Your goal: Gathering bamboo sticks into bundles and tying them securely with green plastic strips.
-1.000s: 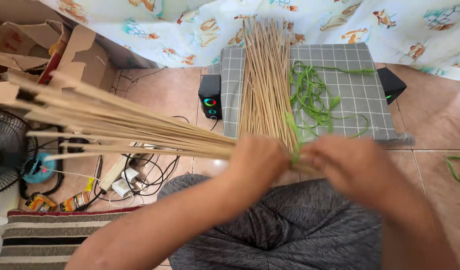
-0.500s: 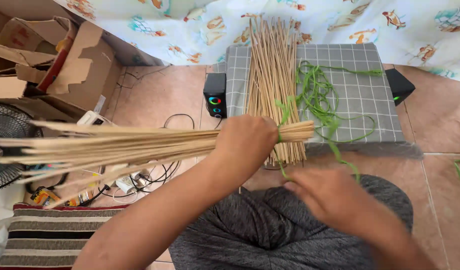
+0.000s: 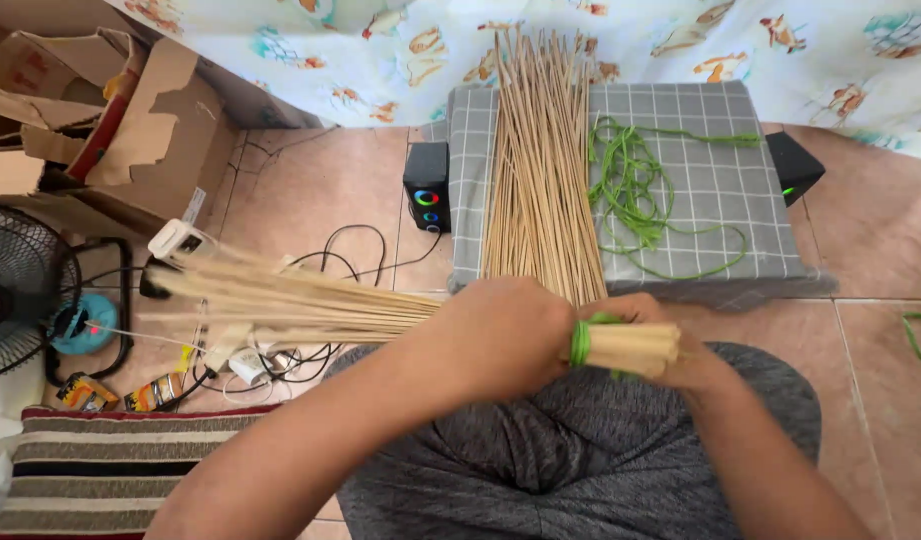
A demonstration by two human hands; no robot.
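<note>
My left hand [image 3: 501,335] grips a bundle of thin tan sticks [image 3: 311,300] that fans out to the left over the floor. A green strip [image 3: 581,342] is wound tightly around the bundle just right of that hand. My right hand [image 3: 681,360] sits under and behind the bundle's cut end [image 3: 631,347], holding it. Beyond the hands, a loose pile of the same sticks [image 3: 541,160] lies on a grey checked cushion [image 3: 721,200], beside a tangle of green strips [image 3: 631,190].
Two small black speakers [image 3: 426,187] [image 3: 796,165] flank the cushion. Torn cardboard boxes [image 3: 91,110] and a black fan [image 3: 21,290] stand at the left, with cables and a power strip [image 3: 261,350] on the tiled floor. A striped mat [image 3: 111,470] lies lower left. A printed cloth [image 3: 681,40] hangs behind.
The green strip, loose and trailing half a second ago, is now wrapped tight around the bundle. My right hand rose from my lap to the bundle's end. The bundle dropped lower.
</note>
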